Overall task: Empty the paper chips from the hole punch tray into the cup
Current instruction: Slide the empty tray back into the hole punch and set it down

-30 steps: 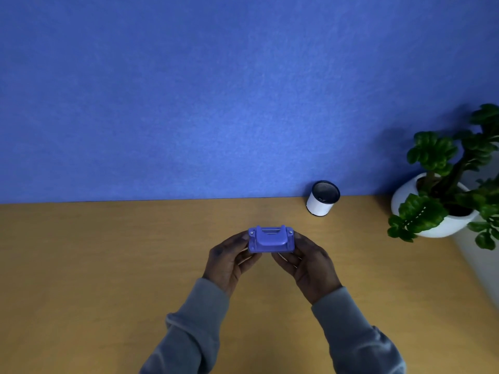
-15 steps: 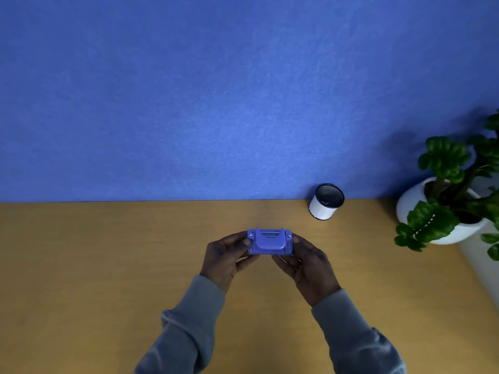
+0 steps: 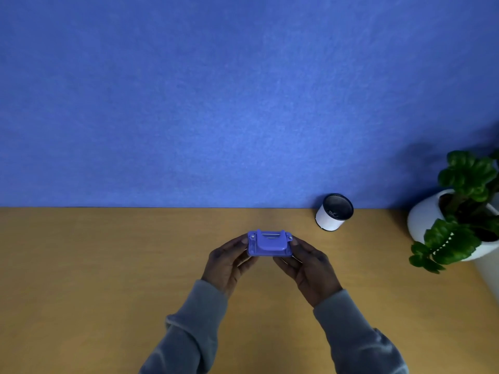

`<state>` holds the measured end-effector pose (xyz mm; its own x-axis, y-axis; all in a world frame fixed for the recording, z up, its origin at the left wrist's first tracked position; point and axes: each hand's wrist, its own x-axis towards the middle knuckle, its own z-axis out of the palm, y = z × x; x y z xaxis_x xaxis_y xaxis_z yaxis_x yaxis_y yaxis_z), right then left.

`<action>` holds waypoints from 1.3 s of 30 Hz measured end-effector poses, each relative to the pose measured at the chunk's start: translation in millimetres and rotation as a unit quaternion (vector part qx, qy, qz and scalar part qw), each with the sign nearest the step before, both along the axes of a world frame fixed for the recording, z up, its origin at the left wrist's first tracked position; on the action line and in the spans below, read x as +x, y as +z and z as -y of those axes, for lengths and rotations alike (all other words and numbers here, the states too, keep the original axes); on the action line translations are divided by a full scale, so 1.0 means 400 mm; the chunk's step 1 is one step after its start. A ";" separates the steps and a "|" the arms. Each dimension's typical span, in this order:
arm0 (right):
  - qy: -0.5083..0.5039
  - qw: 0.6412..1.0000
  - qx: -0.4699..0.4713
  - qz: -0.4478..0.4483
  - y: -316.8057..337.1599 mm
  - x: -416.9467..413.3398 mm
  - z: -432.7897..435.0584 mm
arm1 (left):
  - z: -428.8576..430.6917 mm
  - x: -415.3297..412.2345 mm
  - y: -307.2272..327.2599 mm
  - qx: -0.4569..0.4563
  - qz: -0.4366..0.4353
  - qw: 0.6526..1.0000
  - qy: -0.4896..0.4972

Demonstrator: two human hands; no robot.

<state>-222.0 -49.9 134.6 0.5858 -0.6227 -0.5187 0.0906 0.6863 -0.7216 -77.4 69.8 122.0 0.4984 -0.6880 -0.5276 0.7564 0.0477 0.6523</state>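
A small blue hole punch (image 3: 270,243) is held just above the wooden desk (image 3: 108,265), near its middle. My left hand (image 3: 228,263) grips its left end and my right hand (image 3: 310,265) grips its right end, fingers under the base. Its tray is hidden underneath. A white cup (image 3: 333,214) with a dark inside stands at the back of the desk, to the right of the punch and apart from it. A few pale bits lie in the cup's bottom.
A blue felt wall (image 3: 243,103) rises right behind the desk. A green plant in a white pot (image 3: 442,220) stands at the right edge, next to a white surface (image 3: 490,273).
The hands and hole punch have barely moved. The view has shifted slightly left, so the cup and plant sit further right in the frame.
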 end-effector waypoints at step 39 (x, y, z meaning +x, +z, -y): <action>0.060 0.874 -0.255 -0.410 -0.275 0.226 0.140 | 0.199 0.120 -0.258 0.396 0.407 0.810 -0.145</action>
